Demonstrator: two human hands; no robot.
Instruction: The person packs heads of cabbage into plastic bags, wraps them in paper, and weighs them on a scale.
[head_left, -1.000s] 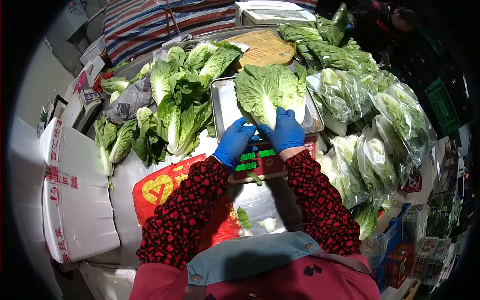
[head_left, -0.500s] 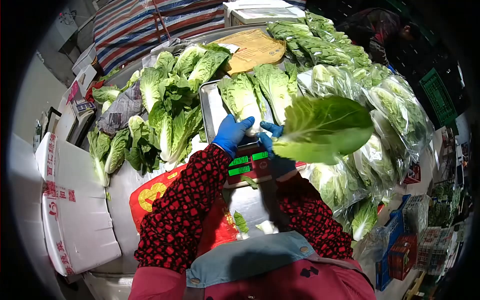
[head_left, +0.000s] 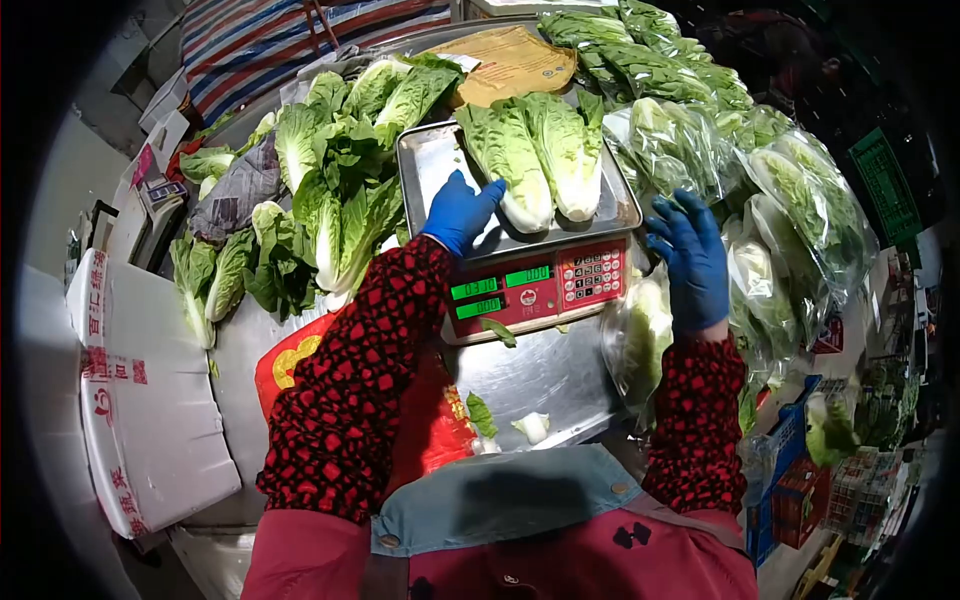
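Two heads of green lettuce (head_left: pixel 525 165) lie side by side on the metal tray (head_left: pixel 428 155) of a red scale (head_left: pixel 530 292) with green lit displays. My left hand (head_left: pixel 463 213), in a blue glove, is at the tray's near left part, beside the left lettuce, with thumb and fingers apart and nothing held. My right hand (head_left: pixel 692 262), also gloved in blue, is right of the scale with fingers spread and empty, above bagged lettuce (head_left: pixel 640 335). A loose leaf (head_left: pixel 830 430) is at the far right, over the crates.
Unbagged lettuce (head_left: pixel 345 200) is heaped left of the scale. Bagged lettuce (head_left: pixel 815 200) is piled along the right. A white foam box (head_left: pixel 160 400) stands at the left, a red bag (head_left: pixel 425 430) near me, brown paper (head_left: pixel 510 65) behind the tray, and blue crates (head_left: pixel 790 440) at lower right.
My right hand has moved right and let go of the big leaf, which is now at the far right. The scale is more visible, and its left display reads differently.
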